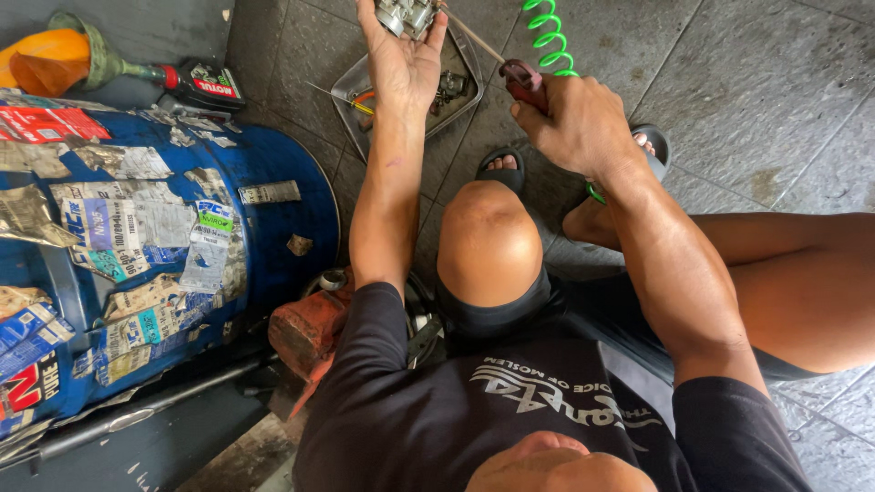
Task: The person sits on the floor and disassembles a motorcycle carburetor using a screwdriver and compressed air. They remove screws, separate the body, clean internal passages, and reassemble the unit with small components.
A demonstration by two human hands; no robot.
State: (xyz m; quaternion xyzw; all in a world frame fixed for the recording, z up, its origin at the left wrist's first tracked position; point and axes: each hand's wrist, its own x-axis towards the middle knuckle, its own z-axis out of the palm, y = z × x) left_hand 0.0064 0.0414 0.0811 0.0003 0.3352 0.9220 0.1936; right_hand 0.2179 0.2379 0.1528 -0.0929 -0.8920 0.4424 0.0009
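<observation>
The left hand (406, 59) holds up a small metal engine part (407, 15) above a metal tray (468, 77). The right hand (572, 118) grips a red air blow gun (522, 80) on a green coiled hose (548, 35), nozzle towards the part. A blue drum (155, 255) stands alongside.

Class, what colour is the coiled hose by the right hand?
Bright green coiled hose, seen in the head view.
</observation>
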